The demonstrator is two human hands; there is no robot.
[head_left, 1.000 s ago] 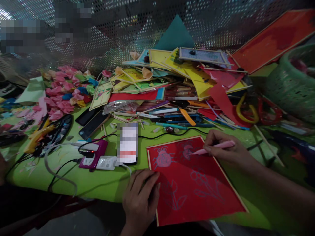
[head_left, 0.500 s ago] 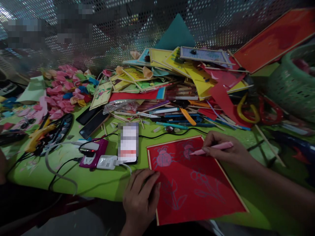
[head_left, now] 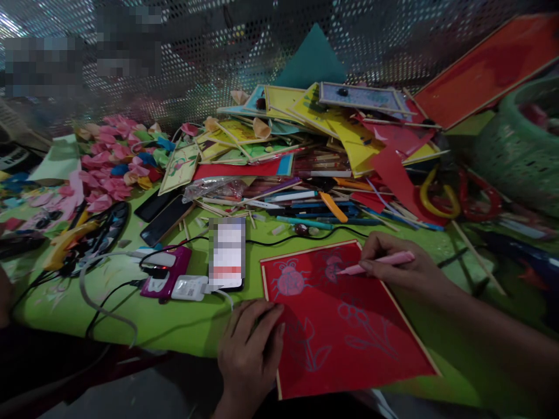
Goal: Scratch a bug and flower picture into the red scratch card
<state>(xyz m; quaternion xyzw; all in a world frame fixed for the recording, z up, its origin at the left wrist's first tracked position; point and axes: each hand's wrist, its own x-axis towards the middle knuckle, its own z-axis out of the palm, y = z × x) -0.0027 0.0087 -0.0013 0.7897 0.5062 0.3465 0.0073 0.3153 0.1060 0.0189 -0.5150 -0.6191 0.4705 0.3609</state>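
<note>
**Slips and smears are the likely risks here**

At the left, a magenta power strip with white plugs (head_left: 179,262) sits amid looping cables on the green-covered table (head_left: 183,331). A thin white cable (head_left: 227,297) runs beside the smartphone with a lit screen (head_left: 227,253) toward the left hand (head_left: 250,343); a sideways sweep of those knuckles could snag it and drag the phone.

The left hand, fingers loosely curved and gripping nothing that shows, rests against the left border of a red paper sheet edged with pale wooden sticks (head_left: 325,331). The sheet lies slanted, its lower left corner seemingly past the table's edge, so a bump from below could shift it and pull a line astray. A pink-filled bug drawing (head_left: 291,281) above the left fingertips might smear if its colour is undried.

Farther right, the tip of a slim pink marker (head_left: 391,260), pinched in the right hand (head_left: 367,263), is at a smaller bug drawing (head_left: 331,269); contact cannot be told. Leaning on the right-hand stick beneath might loosen it.
</note>
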